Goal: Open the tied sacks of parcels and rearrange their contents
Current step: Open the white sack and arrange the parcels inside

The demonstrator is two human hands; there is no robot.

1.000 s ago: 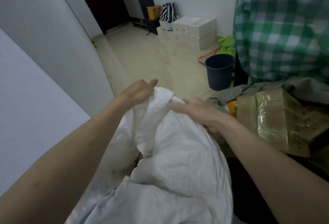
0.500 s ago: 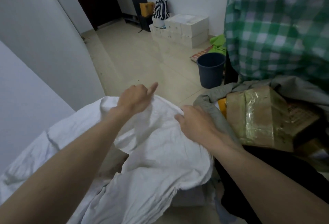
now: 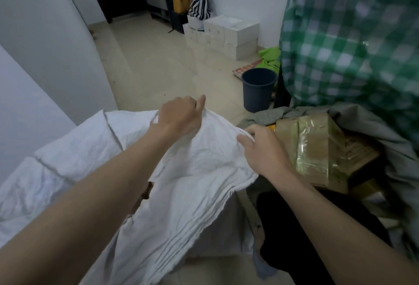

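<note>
Big white woven sack (image 3: 195, 171), crumpled and floppy, low in the middle, spread from the left edge to just beside the brown parcel. Top edge pulled up between two bare hands. Left hand (image 3: 179, 115) at the far edge of the sack, fingers curled round a bunch of the white cloth, thumb sticking up. Right hand (image 3: 264, 151) at the right end of the same edge, fingers bent and pinching the cloth. Hands near each other, not touching. A dark gap under the lifted cloth; inside too dark to tell.

Brown cardboard parcel wrapped in shiny clear tape (image 3: 317, 148) just right of the right hand, lying tilted. Grey cloth (image 3: 267, 117) bunched round the parcel, behind and to the right. A bit of something yellow (image 3: 271, 127) peeking out between cloth and parcel. Black cloth (image 3: 294, 221) lower down, under the right arm.

Dark blue round plastic bucket (image 3: 258, 89) upright on the pale tiled floor (image 3: 158, 62), past the hands. Green and white checked cloth (image 3: 349, 39) hanging over something tall on the right. Stack of white boxes (image 3: 229, 35) by the far wall, with a black and white striped bag (image 3: 199, 8) behind. Bright green bag (image 3: 269, 58) on the floor between boxes and bucket. White wall (image 3: 45, 46) along the left.
</note>
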